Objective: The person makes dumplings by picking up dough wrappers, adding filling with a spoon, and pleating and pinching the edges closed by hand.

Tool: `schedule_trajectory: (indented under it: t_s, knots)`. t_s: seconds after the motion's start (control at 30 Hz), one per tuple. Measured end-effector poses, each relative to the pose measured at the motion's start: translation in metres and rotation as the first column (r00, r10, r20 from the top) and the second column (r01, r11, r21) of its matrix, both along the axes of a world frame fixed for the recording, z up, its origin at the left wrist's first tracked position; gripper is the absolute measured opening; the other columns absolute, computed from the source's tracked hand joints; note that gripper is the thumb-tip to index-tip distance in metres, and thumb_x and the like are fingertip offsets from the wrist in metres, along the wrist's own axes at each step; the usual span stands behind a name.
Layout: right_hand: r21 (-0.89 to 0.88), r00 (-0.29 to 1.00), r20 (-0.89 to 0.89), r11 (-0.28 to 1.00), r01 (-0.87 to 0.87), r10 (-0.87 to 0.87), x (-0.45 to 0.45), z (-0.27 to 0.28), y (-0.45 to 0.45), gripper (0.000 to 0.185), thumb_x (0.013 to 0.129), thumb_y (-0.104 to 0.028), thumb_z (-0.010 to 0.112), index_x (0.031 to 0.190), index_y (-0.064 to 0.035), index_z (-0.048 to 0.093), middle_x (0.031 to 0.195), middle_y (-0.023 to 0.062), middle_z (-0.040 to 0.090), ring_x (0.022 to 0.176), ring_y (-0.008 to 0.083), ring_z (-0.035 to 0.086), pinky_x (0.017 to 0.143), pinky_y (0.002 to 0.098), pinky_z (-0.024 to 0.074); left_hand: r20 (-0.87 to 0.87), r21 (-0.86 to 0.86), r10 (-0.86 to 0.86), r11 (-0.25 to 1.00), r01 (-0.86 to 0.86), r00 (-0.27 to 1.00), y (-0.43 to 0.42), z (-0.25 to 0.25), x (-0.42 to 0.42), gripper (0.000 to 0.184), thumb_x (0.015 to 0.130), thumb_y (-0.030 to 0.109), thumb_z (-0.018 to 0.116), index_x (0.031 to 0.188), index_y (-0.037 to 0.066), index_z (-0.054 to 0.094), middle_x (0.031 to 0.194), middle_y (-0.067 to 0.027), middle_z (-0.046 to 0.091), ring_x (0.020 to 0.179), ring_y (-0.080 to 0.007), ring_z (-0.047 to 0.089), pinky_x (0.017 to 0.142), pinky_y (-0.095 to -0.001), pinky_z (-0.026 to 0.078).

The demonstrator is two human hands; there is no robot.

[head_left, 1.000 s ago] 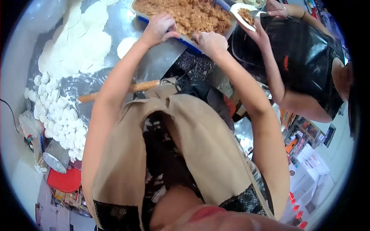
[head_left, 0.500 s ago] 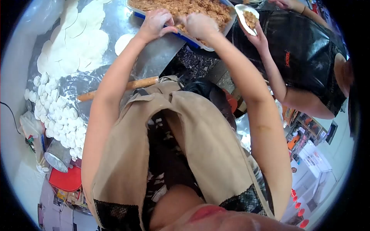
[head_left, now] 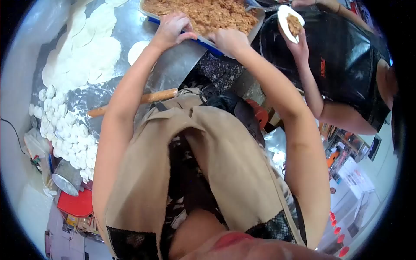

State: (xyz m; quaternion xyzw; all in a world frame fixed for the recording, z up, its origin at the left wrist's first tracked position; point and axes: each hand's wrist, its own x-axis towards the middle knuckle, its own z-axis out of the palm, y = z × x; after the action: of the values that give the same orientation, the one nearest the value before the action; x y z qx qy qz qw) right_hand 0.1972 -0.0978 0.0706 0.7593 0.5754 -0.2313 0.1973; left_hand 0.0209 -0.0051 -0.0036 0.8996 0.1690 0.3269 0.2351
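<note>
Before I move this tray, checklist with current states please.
1. Left hand at near edge of tray: ok.
2. Right hand at same edge, right of the left hand: ok.
3. Firm grip with both hands: cannot tell, finger undersides hidden.
4. Co-worker's hand off the tray: ok, it holds a wrapper with filling to the right.
5. Rolling pin in full view: not ok, left forearm crosses in front of it.
6. Tray fully supported underneath: cannot tell, its underside is hidden.
</note>
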Motion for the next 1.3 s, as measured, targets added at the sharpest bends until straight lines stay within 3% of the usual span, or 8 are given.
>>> schedule_trajectory:
  t_s: [0.23, 0.33, 0.43, 0.57, 0.7, 0.97, 1.1, 1.3]
  knots:
    - [0.079, 0.977, 0.015, 0.974, -0.211, 0.211, -0.021, 0.045, 0.027, 0.040, 0.091, -0.041, 0.043, 0.100, -0.0108, 0.068, 0.103, 0.0153, 0.065, 0.095, 0.0313, 0.064, 0.076, 0.0452, 0.0519, 0.056, 0.032, -0.008, 0.999, 0.006, 0.998, 0.000, -0.003, 0.002, 0.032, 0.067, 0.038, 0.073, 0.069, 0.011, 0.056, 0.072, -0.0031, 0.055, 0.072, -0.0242, 0.054, 0.065, -0.0358, 0.039]
    - [0.050, 0.998, -0.040, 0.998, 0.046, -0.044, -0.011, -0.002, 0.024, 0.044, 0.091, -0.044, 0.042, 0.100, -0.0093, 0.067, 0.105, 0.0169, 0.065, 0.097, 0.0314, 0.063, 0.082, 0.0441, 0.0495, -0.010, -0.029, 0.000, 1.000, 0.000, 1.000, -0.001, -0.003, 0.000, 0.032, 0.066, 0.040, 0.073, 0.072, 0.012, 0.057, 0.077, -0.0042, 0.056, 0.080, -0.0254, 0.055, 0.068, -0.0378, 0.039]
    - [-0.025, 1.000, -0.011, 1.000, 0.013, -0.013, 0.000, -0.001, -0.002, 0.046, 0.091, -0.045, 0.041, 0.099, -0.0076, 0.067, 0.106, 0.0169, 0.064, 0.098, 0.0320, 0.062, 0.083, 0.0439, 0.0484, 0.010, -0.046, -0.010, 0.999, 0.010, 1.000, -0.001, -0.006, 0.000, 0.032, 0.066, 0.039, 0.073, 0.072, 0.012, 0.057, 0.078, -0.0040, 0.056, 0.080, -0.0253, 0.055, 0.069, -0.0382, 0.039]
    - [0.013, 0.976, 0.001, 0.976, -0.216, 0.216, -0.017, 0.037, 0.014, 0.043, 0.091, -0.045, 0.041, 0.105, -0.0121, 0.066, 0.110, 0.0134, 0.064, 0.101, 0.0319, 0.061, 0.084, 0.0443, 0.0485, 0.000, -0.065, 0.008, 0.998, -0.008, 1.000, -0.003, -0.001, 0.001, 0.031, 0.066, 0.038, 0.073, 0.072, 0.012, 0.057, 0.077, -0.0039, 0.056, 0.080, -0.0255, 0.055, 0.069, -0.0380, 0.039]
    - [-0.036, 0.993, -0.092, 0.997, 0.073, -0.076, -0.013, 0.000, 0.037, 0.045, 0.092, -0.045, 0.040, 0.108, -0.0108, 0.064, 0.113, 0.0149, 0.062, 0.105, 0.0309, 0.060, 0.086, 0.0442, 0.0479, 0.022, -0.056, -0.032, 0.998, 0.033, 0.999, -0.004, -0.002, -0.001, 0.032, 0.066, 0.040, 0.072, 0.071, 0.012, 0.057, 0.077, -0.0043, 0.056, 0.079, -0.0255, 0.055, 0.069, -0.0377, 0.039]
    - [-0.071, 0.987, -0.061, 0.986, -0.153, 0.148, -0.023, 0.052, 0.031, 0.045, 0.092, -0.043, 0.043, 0.107, -0.0067, 0.065, 0.115, 0.0170, 0.060, 0.103, 0.0307, 0.060, 0.087, 0.0434, 0.0471, -0.006, -0.050, -0.007, 0.999, 0.007, 1.000, -0.002, 0.000, 0.001, 0.032, 0.065, 0.039, 0.073, 0.072, 0.012, 0.057, 0.077, -0.0037, 0.057, 0.079, -0.0248, 0.056, 0.068, -0.0373, 0.039]
    - [-0.081, 0.995, -0.021, 0.992, -0.100, 0.098, -0.007, -0.019, 0.038, 0.044, 0.093, -0.041, 0.040, 0.111, -0.0077, 0.063, 0.116, 0.0151, 0.060, 0.104, 0.0300, 0.060, 0.086, 0.0419, 0.0479, -0.008, -0.024, 0.011, 1.000, -0.011, 1.000, -0.003, 0.003, -0.001, 0.033, 0.065, 0.039, 0.073, 0.072, 0.012, 0.057, 0.077, -0.0033, 0.057, 0.079, -0.0247, 0.055, 0.067, -0.0370, 0.040]
    - [-0.132, 0.996, 0.089, 0.991, 0.000, 0.012, 0.007, 0.030, 0.027, 0.045, 0.093, -0.043, 0.041, 0.111, -0.0073, 0.063, 0.118, 0.0134, 0.060, 0.107, 0.0298, 0.059, 0.084, 0.0424, 0.0490, 0.036, -0.015, 0.015, 1.000, -0.015, 0.999, -0.003, 0.005, -0.001, 0.034, 0.064, 0.041, 0.073, 0.071, 0.012, 0.056, 0.077, -0.0030, 0.056, 0.078, -0.0245, 0.056, 0.066, -0.0365, 0.040]
